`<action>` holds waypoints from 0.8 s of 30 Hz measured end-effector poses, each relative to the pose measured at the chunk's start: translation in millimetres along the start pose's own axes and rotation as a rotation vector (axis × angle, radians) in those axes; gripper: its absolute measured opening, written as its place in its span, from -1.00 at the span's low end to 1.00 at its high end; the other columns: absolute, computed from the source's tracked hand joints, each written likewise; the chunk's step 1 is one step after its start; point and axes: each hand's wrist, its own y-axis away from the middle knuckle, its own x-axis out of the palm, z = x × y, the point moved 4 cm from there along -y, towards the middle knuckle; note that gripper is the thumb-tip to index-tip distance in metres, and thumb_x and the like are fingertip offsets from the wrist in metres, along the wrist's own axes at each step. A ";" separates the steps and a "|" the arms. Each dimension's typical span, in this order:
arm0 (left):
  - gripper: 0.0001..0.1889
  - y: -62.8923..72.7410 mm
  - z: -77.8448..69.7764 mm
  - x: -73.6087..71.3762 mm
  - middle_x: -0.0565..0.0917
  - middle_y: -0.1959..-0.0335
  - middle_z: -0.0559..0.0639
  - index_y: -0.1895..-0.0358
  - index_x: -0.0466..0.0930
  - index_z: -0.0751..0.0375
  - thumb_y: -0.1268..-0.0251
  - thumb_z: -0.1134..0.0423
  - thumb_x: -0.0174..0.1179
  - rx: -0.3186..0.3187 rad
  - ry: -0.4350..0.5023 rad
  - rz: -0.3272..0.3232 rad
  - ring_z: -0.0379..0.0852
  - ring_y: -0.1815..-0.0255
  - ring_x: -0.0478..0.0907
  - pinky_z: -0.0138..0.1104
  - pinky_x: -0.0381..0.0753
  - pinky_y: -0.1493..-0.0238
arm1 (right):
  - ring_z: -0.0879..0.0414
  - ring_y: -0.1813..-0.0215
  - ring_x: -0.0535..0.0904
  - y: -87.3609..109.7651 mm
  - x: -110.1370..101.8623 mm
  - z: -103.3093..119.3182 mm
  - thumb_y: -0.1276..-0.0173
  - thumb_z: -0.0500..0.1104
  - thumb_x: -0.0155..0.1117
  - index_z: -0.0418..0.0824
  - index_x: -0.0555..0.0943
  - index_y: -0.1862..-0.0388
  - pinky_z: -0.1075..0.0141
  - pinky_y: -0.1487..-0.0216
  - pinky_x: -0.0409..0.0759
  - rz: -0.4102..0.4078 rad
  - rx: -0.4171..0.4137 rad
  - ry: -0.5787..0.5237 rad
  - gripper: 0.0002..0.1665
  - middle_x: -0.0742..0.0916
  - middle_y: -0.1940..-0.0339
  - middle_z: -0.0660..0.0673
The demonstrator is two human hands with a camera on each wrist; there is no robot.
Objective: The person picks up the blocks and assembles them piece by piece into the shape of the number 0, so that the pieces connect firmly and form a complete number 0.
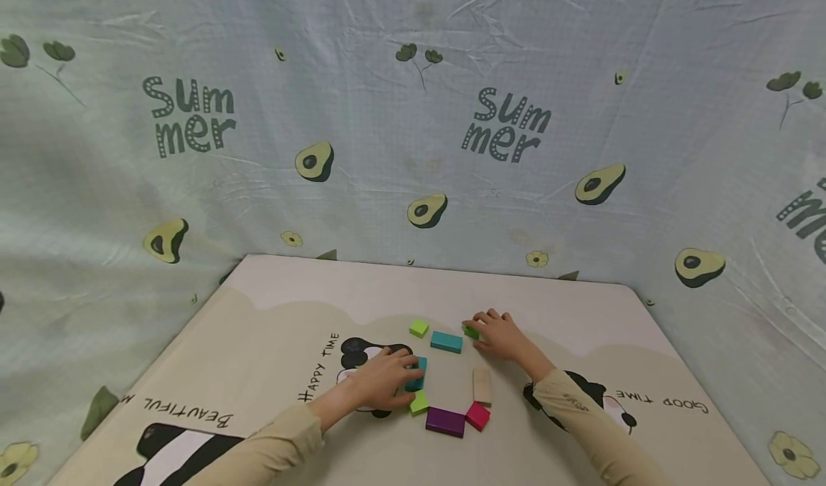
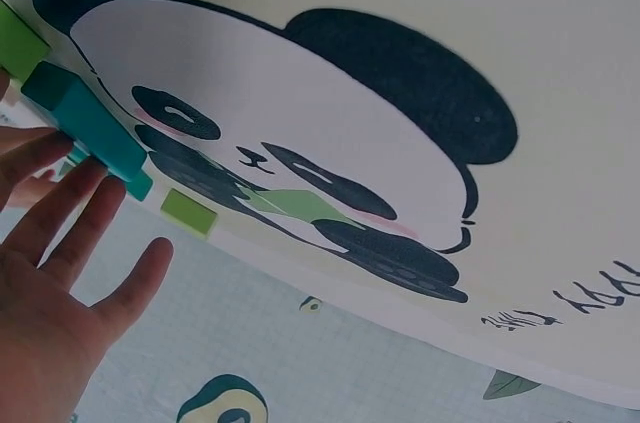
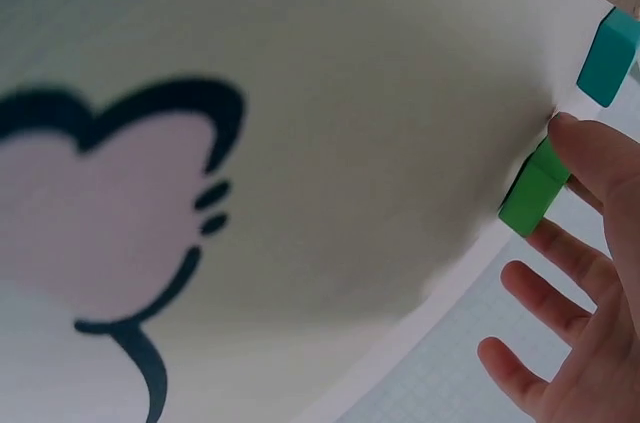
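My left hand [image 1: 386,380] reaches over a teal block [image 1: 419,373], its fairly straight fingers touching the block's side. A light green block [image 1: 419,403] stands at the near end of that teal block, close to the thumb. In the left wrist view the fingertips overlap the teal block [image 2: 85,113]. At the far right of the arrangement, my right hand [image 1: 503,337] pinches a green block [image 1: 471,332]. The right wrist view has the thumb on this green block [image 3: 535,188], with the other fingers spread apart. Between the hands lies a second teal block [image 1: 447,341].
A light green block [image 1: 419,327] stands at the far left corner of the loose ring. A purple block [image 1: 445,422], a red block [image 1: 478,416] and a plain wooden block [image 1: 482,382] form its near and right sides. The panda-printed table [image 1: 277,328] meets a hanging printed cloth [image 1: 361,206].
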 end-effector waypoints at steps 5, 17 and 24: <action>-0.65 0.4 -0.7 0.2 0.55 0.02 -0.08 0.02 0.51 -0.05 -0.18 -0.07 0.03 -0.005 -0.004 0.013 -0.15 0.00 0.42 -0.18 0.47 0.12 | 0.02 0.06 0.41 -0.4 2.1 -0.3 -0.17 -0.05 0.24 -0.05 0.48 -0.09 0.09 0.18 0.37 -0.008 0.007 0.015 -0.53 0.57 0.10 -0.07; -0.65 -0.5 -1.3 -1.2 0.54 0.00 -0.09 0.01 0.51 -0.06 -0.18 -0.06 0.03 -0.016 0.002 0.033 -0.15 -0.02 0.42 -0.17 0.47 0.10 | 0.03 0.14 0.42 4.0 1.1 -2.0 -0.09 -0.13 0.30 -0.07 0.53 0.02 0.13 0.26 0.38 -0.059 -0.032 0.045 -0.58 0.56 0.24 -0.06; -0.65 0.3 -1.5 -2.6 0.53 -0.01 -0.08 0.00 0.50 -0.05 -0.19 -0.06 0.03 -0.024 0.016 0.052 -0.14 -0.03 0.42 -0.15 0.47 0.08 | 0.04 0.14 0.42 7.5 0.8 -3.3 -0.08 -0.10 0.30 -0.06 0.55 0.10 0.12 0.22 0.37 -0.062 -0.042 0.025 -0.65 0.56 0.24 -0.05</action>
